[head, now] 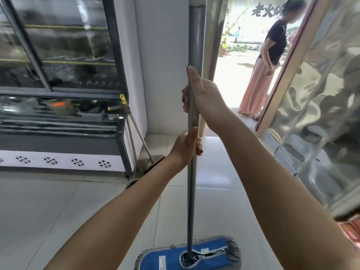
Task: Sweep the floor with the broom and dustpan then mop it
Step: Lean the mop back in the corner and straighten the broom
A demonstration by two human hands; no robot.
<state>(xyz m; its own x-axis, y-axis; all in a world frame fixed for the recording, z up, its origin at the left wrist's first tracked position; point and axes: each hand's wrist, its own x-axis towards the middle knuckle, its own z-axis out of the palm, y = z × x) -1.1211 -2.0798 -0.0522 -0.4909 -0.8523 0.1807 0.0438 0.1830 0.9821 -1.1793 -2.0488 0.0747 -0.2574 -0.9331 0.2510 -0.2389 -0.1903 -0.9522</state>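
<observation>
Mop handle point(191, 191) rises nearly upright through the middle of the head view, a grey metal pole running from 6 o'clock up past 12 o'clock. Its blue flat mop head point(206, 255), edged with grey fringe, lies flat on the pale tiled floor point(58, 207) at 6 o'clock, between the two bare forearms.

Both hands grip the pole. The right hand point(204, 98) is the upper one, just above centre: its fingers are curled round the handle and the thumb lies straight up along it. The left hand point(187, 147) holds the handle just below, fingers wrapped round it and thumb pointing up the pole, close under the right hand.

At 10 o'clock stands a glass-fronted display fridge point(58, 75) with a snowflake-patterned base. Against its right side, at about 9 o'clock from the hands, lean two yellow-capped handles point(122, 98); at their foot a grey dustpan point(151, 162) sits on the floor, with what is beside it partly hidden by the left forearm.

At 1 o'clock, in the open doorway, a person point(272, 55) in a dark top and a long pink skirt stands in bright daylight. A glass door point(321, 114) fills 3 o'clock.
</observation>
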